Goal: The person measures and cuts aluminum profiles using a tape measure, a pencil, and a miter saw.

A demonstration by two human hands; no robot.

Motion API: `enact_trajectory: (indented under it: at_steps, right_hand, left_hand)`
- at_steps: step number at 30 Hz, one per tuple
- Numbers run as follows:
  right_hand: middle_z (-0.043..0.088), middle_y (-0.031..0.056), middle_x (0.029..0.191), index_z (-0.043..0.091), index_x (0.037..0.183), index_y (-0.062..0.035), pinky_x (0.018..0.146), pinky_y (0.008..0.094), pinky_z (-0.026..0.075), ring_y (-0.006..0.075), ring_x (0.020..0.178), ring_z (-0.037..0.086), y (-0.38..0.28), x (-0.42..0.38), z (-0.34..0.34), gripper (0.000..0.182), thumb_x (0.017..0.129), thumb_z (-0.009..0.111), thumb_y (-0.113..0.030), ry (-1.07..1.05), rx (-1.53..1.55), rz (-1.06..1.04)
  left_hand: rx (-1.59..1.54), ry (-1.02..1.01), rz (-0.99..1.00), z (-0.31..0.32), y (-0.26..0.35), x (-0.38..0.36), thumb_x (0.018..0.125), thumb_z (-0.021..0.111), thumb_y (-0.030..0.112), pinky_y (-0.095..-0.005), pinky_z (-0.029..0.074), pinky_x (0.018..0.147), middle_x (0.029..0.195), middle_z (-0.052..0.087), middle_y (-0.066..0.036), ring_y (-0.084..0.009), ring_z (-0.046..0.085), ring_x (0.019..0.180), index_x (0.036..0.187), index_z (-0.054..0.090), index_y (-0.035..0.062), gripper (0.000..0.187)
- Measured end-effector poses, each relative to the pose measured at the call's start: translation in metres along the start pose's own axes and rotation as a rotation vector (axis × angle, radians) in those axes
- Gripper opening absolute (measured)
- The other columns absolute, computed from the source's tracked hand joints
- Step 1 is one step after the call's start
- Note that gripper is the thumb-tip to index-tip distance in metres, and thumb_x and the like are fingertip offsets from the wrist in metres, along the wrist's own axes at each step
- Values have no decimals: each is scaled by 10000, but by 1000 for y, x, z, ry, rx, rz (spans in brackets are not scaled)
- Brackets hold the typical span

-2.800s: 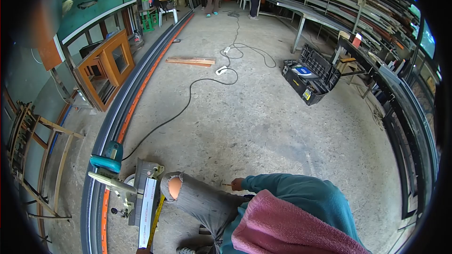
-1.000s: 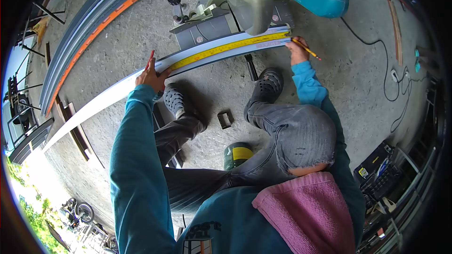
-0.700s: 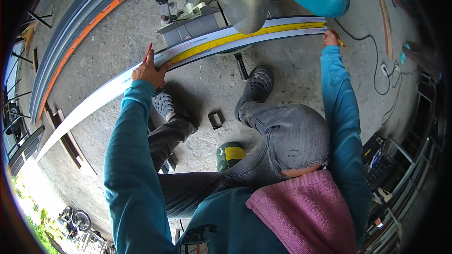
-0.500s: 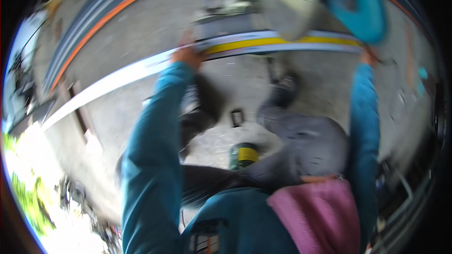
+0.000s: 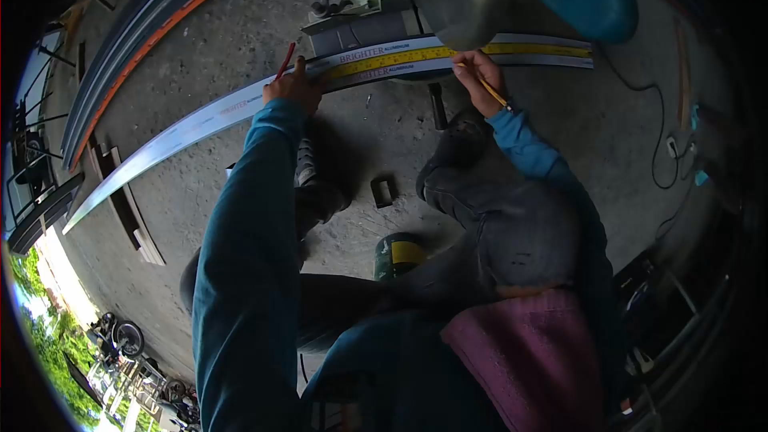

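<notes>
A long silver aluminium bar (image 5: pixel 200 116) with "BRIGHTER ALUMINUM" printed on its film lies across the base of a cut-off saw (image 5: pixel 368 30). The yellow blade of a tape measure (image 5: pixel 416 56) runs along the bar; its case cannot be made out. My left hand (image 5: pixel 293 90) is closed round the bar near the tape's left end, and a thin red stick (image 5: pixel 286 61) pokes up beside its fingers. Between the fingers of my right hand (image 5: pixel 482 82) is a yellow pencil (image 5: pixel 494 94), its upper end near the tape below the saw's disc guard (image 5: pixel 456 4).
The saw's teal handle (image 5: pixel 596 0) overhangs the bar's right part. Bundled profiles (image 5: pixel 132 72) with an orange edge curve along the upper left. A dark cable (image 5: pixel 660 112) trails on the right floor. Between my legs are a small black frame (image 5: pixel 384 190) and a green-yellow cylinder (image 5: pixel 398 256).
My right hand has moved left from the bar's right end to the tape's middle, where the pencil now shows. My left hand remains on the bar, and the view has steadied.
</notes>
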State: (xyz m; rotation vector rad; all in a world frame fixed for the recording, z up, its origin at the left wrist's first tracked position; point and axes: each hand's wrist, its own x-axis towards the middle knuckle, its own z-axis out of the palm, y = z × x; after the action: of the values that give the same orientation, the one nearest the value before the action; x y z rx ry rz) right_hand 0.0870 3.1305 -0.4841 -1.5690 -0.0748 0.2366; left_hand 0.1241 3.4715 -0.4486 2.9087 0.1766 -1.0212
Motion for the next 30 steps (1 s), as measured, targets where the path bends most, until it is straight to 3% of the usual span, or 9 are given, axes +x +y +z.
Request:
enact_trajectory:
  at_steps: [1,3,5,9,18,27,30]
  right_hand:
    - [539,21,870,531,968,-17,772,231,434,76,827,526,4,2,1,115,886,552,-95,-54,-132,-65]
    - [567,44,875,537,976,-13,788,246,450,98,846,556,-7,3,12,133,874,557,-95,-110,27,53]
    - [595,58,873,545,987,-11,764,259,471,125,838,587,-6,8,25,150,855,569,-81,-89,13,10]
    - [599,60,780,561,962,-28,701,267,485,126,752,599,-3,22,31,142,828,593,-65,-211,-234,-13]
    - [569,53,736,508,826,-39,643,279,472,136,698,584,31,51,44,135,751,621,-42,-86,-251,-101]
    - [566,111,683,508,731,-53,598,332,470,228,640,561,42,54,52,168,707,666,-106,-60,-531,-149]
    - [617,94,674,518,760,-26,619,306,504,160,636,615,41,53,52,126,738,630,-80,-90,-587,-145]
  left_hand:
    - [42,9,-11,-2,4,-2,901,381,586,-438,459,909,1184,592,-224,-370,583,1089,1437,294,118,717]
    - [81,10,-1,2,9,-2,906,382,572,-434,466,897,1170,602,-215,-362,597,1071,1436,299,125,699]
    - [124,30,-51,-3,14,-5,905,390,568,-427,471,890,1154,615,-203,-350,611,1050,1433,307,132,690]
    - [180,97,-50,9,11,5,899,402,572,-421,484,860,1118,639,-179,-325,631,1017,1427,317,145,684]
    - [187,88,-55,25,13,19,911,419,541,-439,495,831,1097,639,-191,-335,646,981,1418,310,142,655]
    - [226,113,-65,31,13,20,935,357,522,-419,497,853,1107,639,-182,-313,645,986,1433,303,141,629]
    - [216,97,-65,28,12,20,938,343,525,-419,496,856,1101,643,-179,-314,645,986,1436,301,147,627]
